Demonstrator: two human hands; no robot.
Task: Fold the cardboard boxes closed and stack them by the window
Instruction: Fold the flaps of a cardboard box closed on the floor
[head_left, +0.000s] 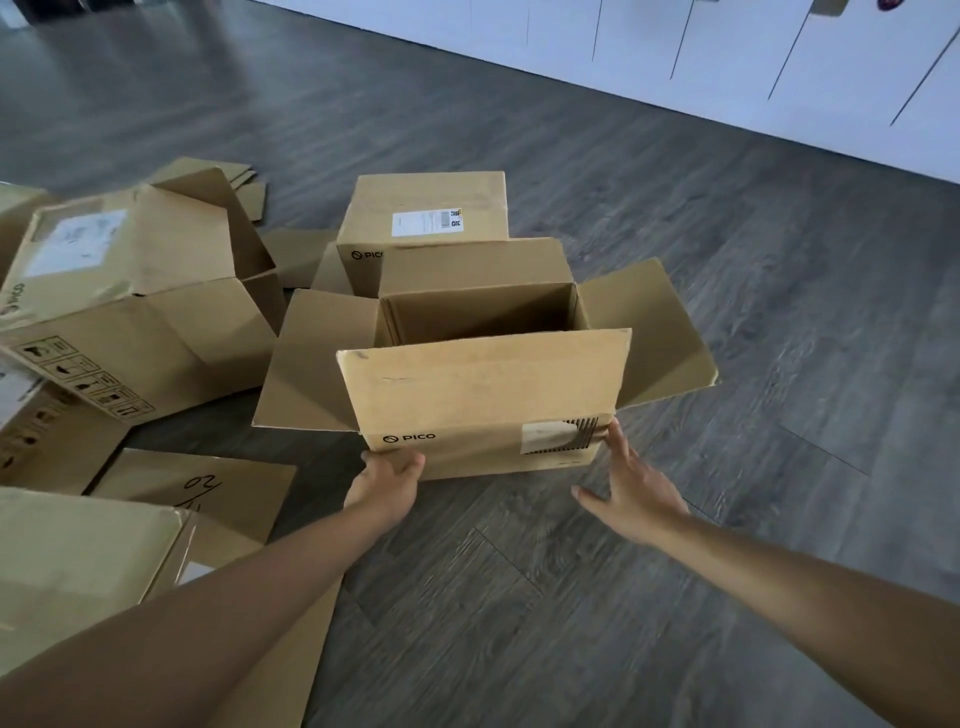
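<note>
On a grey wood-plank floor (675, 234), an open box (483, 400) printed "PICO" stands in front of a person, all four flaps up or splayed: the near flap rises toward the camera, the side flaps spread left and right, the far flap stands upright. Directly behind it, touching or nearly so, sits a closed box (423, 218) with a white shipping label on top. To the left lies a tipped box (130, 312), its flaps hanging open and handling symbols printed on its side, and beside it at the picture's edge more cardboard, partly cut off. Flat cardboard (202, 499) with handwritten marks lies on the floor at lower left, next to a large box (78, 561) in the near corner. Loose cardboard pieces (249, 192) are scattered farther back. A white wall (727, 47) with dark vertical seams runs across the upper right.

The left hand (389, 475) grips the lower left corner of the open box's near side, thumb lying across the front face, fingers hidden behind the corner. The right hand (631, 493) is spread, fingers straight and thumb out to the side, its fingertips (615, 431) at the lower right corner of the same side, by a torn label; whether they touch the cardboard cannot be told. Both bare forearms reach in from the bottom of the view.
</note>
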